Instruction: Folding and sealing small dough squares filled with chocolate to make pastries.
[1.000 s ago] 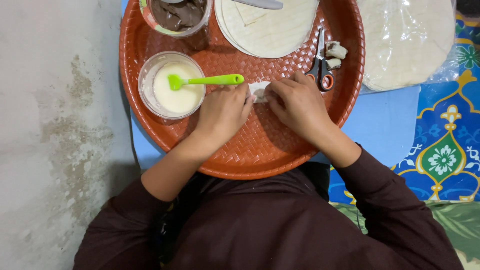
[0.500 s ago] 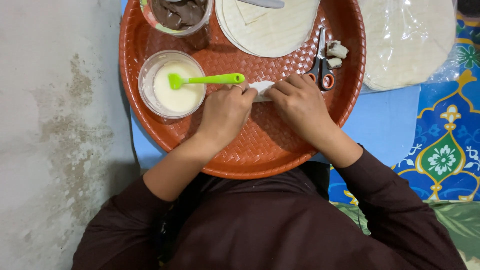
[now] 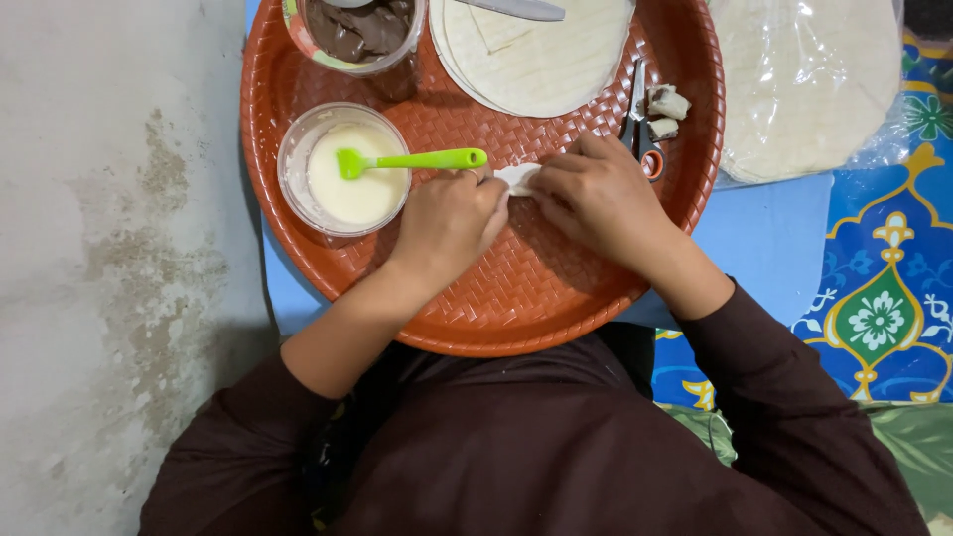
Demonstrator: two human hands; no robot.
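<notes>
My left hand (image 3: 452,218) and my right hand (image 3: 596,194) meet over the middle of a round orange woven tray (image 3: 516,298). Between their fingertips they pinch a small white folded piece of pastry wrapper (image 3: 518,177), mostly hidden by the fingers. Just left of my left hand stands a clear bowl of white paste (image 3: 342,171) with a green silicone brush (image 3: 412,160) lying across it, its handle end near my left fingers.
At the tray's back stand a bowl of brown filling (image 3: 357,30) and a plate of round wrappers (image 3: 541,55) with a knife (image 3: 516,9). Scissors (image 3: 640,129) and two small rolled pieces (image 3: 665,109) lie right of my right hand. A bagged stack of wrappers (image 3: 804,84) lies beyond.
Both hands stay in the same place on the wrapper piece; only the fingers shift slightly. Nothing else has moved.
</notes>
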